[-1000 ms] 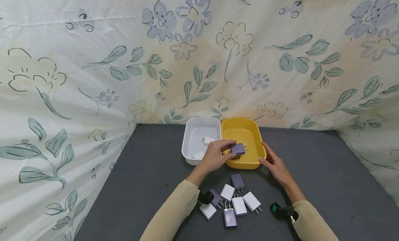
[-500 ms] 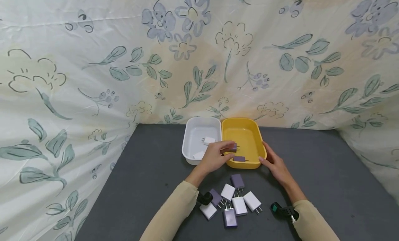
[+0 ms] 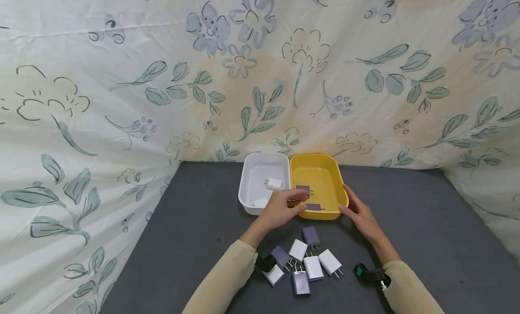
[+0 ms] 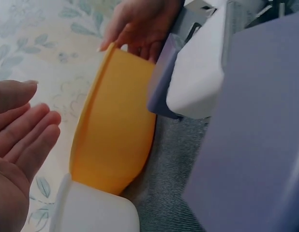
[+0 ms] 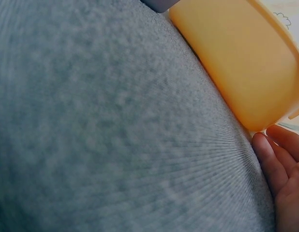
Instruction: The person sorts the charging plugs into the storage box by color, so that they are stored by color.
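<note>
My left hand [image 3: 285,204] hovers over the near left side of the yellow container [image 3: 318,168], its fingers loosely bent with nothing between them in the left wrist view. Two purple charger plugs are in that container: one purple charger [image 3: 302,188] just beyond my fingertips, partly hidden by them, and another purple charger [image 3: 313,207] by the near wall. My right hand [image 3: 361,217] holds the container's near right corner, thumb at the front and fingers along the side. Left of it, touching, stands a white container [image 3: 265,162] with white chargers [image 3: 274,184] inside.
Nearer me on the dark grey table [image 3: 195,241] lies a loose group of chargers, white ones [image 3: 313,267] and purple ones [image 3: 301,283], prongs in various directions. A floral cloth [image 3: 252,115] hangs behind the containers. My left wrist overlaps part of the group.
My left hand has let go of a purple charger over the yellow container and drawn slightly back. Two purple chargers now show in there. The right hand stays at the corner.
</note>
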The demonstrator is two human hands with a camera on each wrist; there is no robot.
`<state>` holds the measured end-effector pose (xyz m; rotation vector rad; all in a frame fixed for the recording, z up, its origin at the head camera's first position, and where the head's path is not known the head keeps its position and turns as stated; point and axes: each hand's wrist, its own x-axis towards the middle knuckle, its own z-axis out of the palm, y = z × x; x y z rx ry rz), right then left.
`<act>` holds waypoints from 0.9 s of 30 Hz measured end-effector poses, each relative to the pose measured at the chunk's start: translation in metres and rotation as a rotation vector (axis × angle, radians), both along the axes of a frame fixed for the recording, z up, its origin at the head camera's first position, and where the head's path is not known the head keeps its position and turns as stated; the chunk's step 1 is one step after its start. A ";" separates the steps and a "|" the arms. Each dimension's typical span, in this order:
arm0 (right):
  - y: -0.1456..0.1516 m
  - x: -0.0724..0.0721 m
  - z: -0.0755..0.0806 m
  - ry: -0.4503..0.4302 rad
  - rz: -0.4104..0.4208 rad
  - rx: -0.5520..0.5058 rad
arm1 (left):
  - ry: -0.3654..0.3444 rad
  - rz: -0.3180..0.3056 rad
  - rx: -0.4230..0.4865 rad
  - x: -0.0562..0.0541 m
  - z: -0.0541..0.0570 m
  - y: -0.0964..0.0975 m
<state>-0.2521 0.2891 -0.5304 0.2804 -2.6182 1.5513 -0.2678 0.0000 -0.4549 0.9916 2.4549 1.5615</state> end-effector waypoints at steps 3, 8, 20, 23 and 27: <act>0.001 0.000 -0.001 0.003 0.000 -0.002 | -0.010 -0.022 0.003 0.003 -0.002 0.000; 0.001 0.000 0.001 0.003 -0.002 0.010 | 0.001 -0.034 -0.022 0.007 -0.008 -0.004; -0.014 0.019 0.036 -0.014 0.002 0.009 | 0.017 -0.090 -0.045 0.019 -0.013 -0.017; -0.013 0.018 0.035 -0.011 0.007 -0.004 | 0.010 -0.098 -0.052 0.018 -0.020 -0.019; -0.015 0.019 0.037 -0.018 0.004 -0.003 | 0.004 -0.114 -0.058 0.021 -0.023 -0.020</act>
